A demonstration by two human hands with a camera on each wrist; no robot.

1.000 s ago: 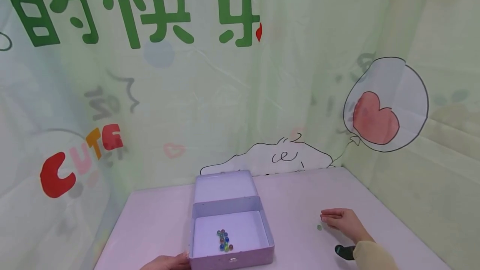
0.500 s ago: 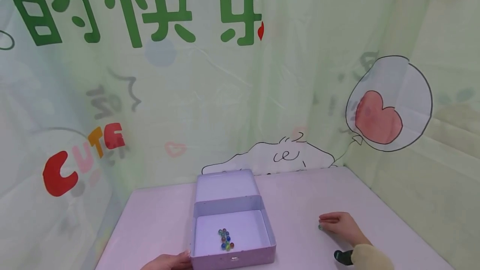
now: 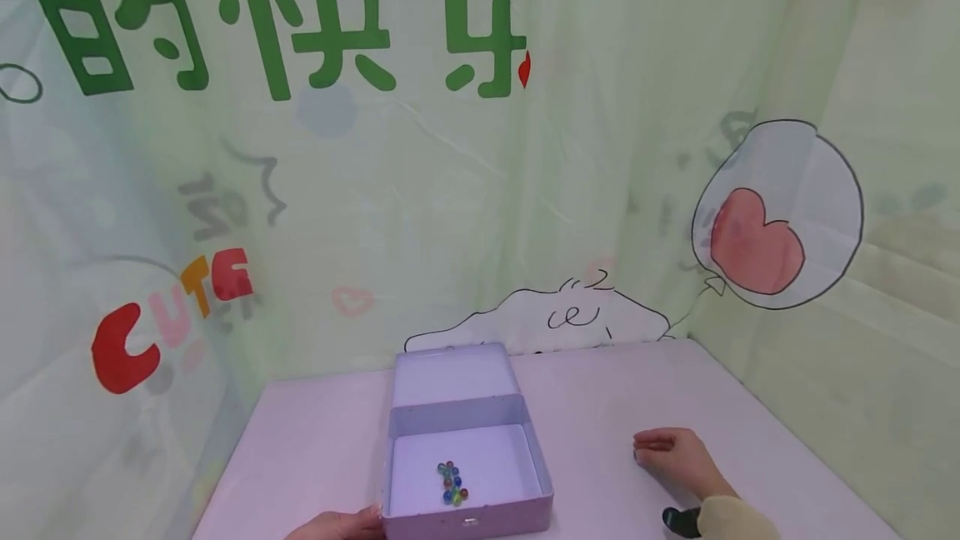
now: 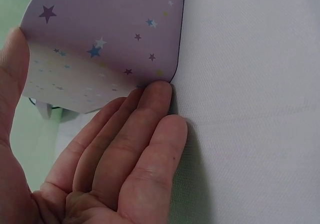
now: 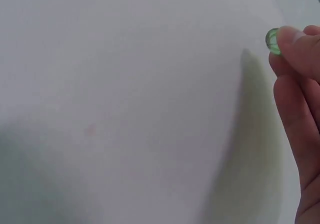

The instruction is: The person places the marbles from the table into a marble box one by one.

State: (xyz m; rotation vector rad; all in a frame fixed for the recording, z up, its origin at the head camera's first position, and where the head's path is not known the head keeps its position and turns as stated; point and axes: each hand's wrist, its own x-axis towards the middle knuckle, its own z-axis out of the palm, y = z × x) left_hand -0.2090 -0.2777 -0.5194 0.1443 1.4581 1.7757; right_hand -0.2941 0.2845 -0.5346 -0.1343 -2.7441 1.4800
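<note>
My right hand (image 3: 677, 455) is over the table to the right of the box, pinching a clear green glass marble (image 5: 272, 41) between thumb and fingertips. In the right wrist view the marble sticks out past the thumb, raised over the white surface. My left hand (image 4: 125, 154) is at the near left corner of a lilac tin box (image 3: 474, 515) printed with stars. Its long, fairly straight fingers touch the lower corner, and its thumb reaches the box's upper edge. Inside the open box lies a cluster of colored marbles (image 3: 447, 483), blue, brown and green.
The lid (image 3: 453, 373) leans back behind the box. A pale table (image 3: 592, 407) stretches out on both sides, with printed cloth walls (image 3: 360, 190) at the back and sides. A dark green strap-like piece (image 3: 681, 521) shows by the right cuff.
The green marble lay on the table beside the right fingertips; the right hand came down to it and now pinches it. The left hand has stayed at the box corner.
</note>
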